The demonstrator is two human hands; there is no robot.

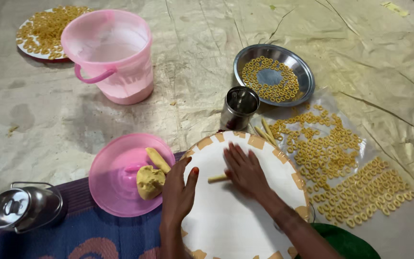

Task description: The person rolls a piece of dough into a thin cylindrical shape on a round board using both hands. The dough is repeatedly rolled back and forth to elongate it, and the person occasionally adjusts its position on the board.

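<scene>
Both bare forearms enter from bottom edge, angled up and inward. Left hand (177,192) palm down, fingers together, thumb splayed toward the right, painted nail visible. Right hand (245,171) flat, palm down, fingers extended and slightly spread, pointing up-left. Right wrist straight, forearm running diagonally to lower right. Hands near each other, not touching.

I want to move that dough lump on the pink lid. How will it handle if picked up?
The dough lump looks soft and dented, so it would probably squash under fingers. Its matte surface suggests tacky rather than slippery. Its flat-bottomed shape seems unlikely to roll off the pink lid.
</scene>
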